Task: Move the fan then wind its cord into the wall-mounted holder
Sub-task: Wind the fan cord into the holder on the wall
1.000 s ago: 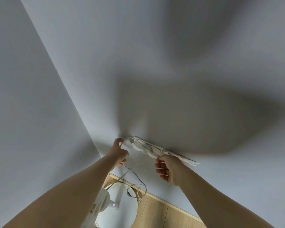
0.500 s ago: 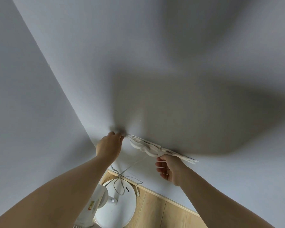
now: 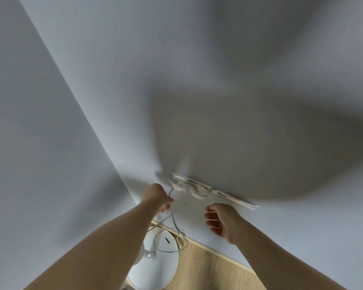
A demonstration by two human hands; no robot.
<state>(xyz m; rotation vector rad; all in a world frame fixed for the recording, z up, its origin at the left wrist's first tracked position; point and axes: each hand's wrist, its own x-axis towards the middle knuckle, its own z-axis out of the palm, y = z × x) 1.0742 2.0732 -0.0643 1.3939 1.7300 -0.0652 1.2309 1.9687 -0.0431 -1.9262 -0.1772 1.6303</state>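
A white wall-mounted holder (image 3: 218, 193) sits low on the white wall, with turns of white cord (image 3: 189, 188) wound on its left end. My left hand (image 3: 156, 195) grips the cord just left of the holder. From it the cord hangs down in loose loops (image 3: 166, 241) to the plug (image 3: 179, 244) above the fan's round white base (image 3: 155, 271) on the floor. My right hand (image 3: 222, 220) hovers below the holder with its fingers loosely curled and holds nothing.
Two white walls meet in a corner (image 3: 105, 147) left of the holder. A wooden skirting board (image 3: 214, 253) runs along the wall's foot above a light wood floor (image 3: 208, 273). The fan's stem (image 3: 140, 252) stands under my left forearm.
My left hand came down from the holder's left end with the cord. My right hand dropped away from under the holder. The cord's loops hang lower over the fan base.
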